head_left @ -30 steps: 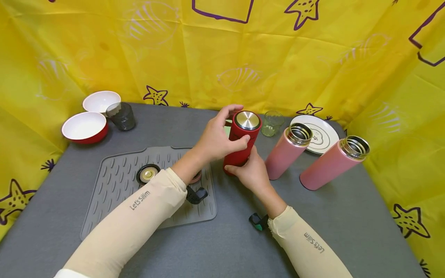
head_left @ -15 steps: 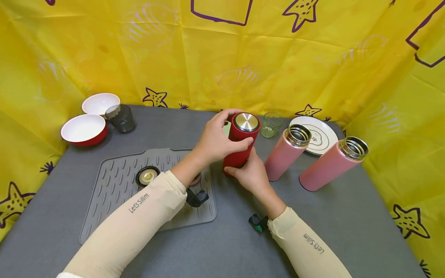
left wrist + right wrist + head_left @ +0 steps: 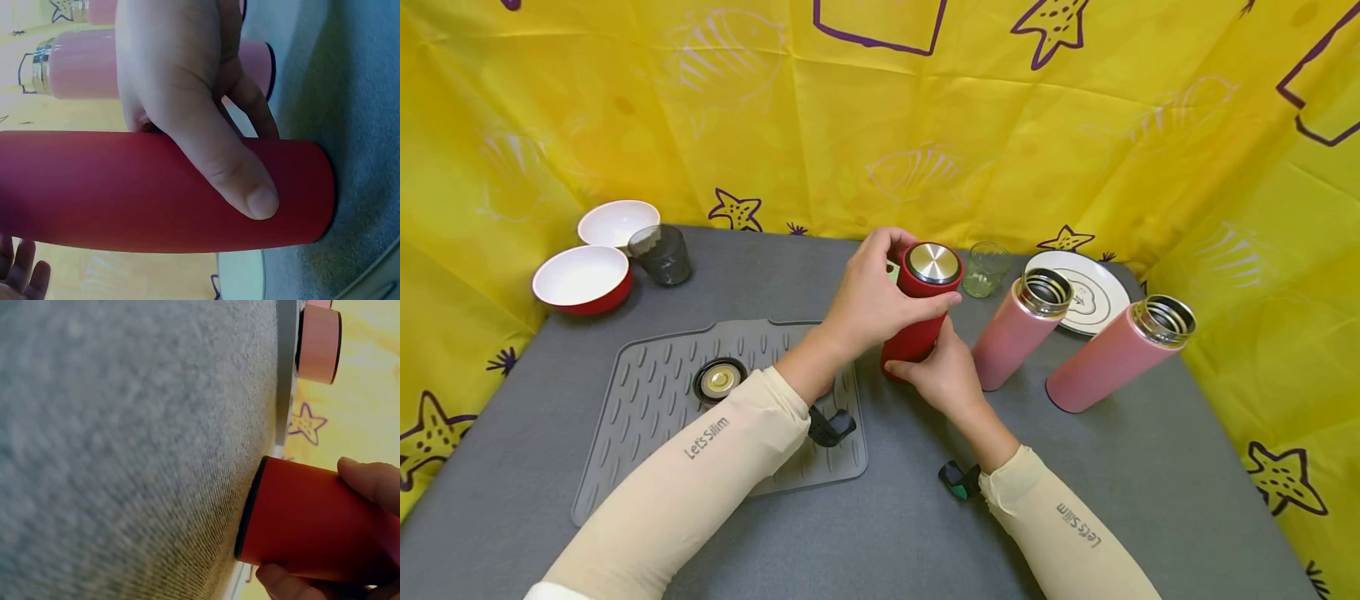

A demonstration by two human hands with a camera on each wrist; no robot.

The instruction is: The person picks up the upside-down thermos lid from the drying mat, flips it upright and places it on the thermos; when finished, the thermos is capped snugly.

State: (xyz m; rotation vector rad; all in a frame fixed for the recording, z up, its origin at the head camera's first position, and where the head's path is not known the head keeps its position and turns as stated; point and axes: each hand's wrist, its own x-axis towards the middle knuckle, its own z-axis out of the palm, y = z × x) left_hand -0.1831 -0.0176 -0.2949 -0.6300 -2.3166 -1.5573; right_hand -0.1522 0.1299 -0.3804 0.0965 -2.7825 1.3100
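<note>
A red thermos bottle (image 3: 912,337) with a round silver top stands upright in the middle of the table. My left hand (image 3: 872,300) curls round its upper part, the thumb laid across the front just under the silver disc. Fingertips of that hand show at the bottle's edge in the left wrist view. Lower down, my right hand (image 3: 943,371) grips the thermos near its base, with the thumb in front; the right wrist view shows the dark base rim at the table surface. Two pink bottles (image 3: 1011,337) without lids stand to the right.
A grey drying mat (image 3: 647,417) lies left, holding an upturned lid (image 3: 719,381); a pink lid (image 3: 320,347) also shows there. Behind are red-and-white bowls (image 3: 591,292), a dark tumbler (image 3: 662,257), a clear glass (image 3: 986,271) and a white plate (image 3: 1097,312). Yellow cloth (image 3: 820,125) surrounds the table.
My left hand has turned slightly round the top of the thermos, its thumb sliding right across the front. The right hand and the bottle have stayed in place.
</note>
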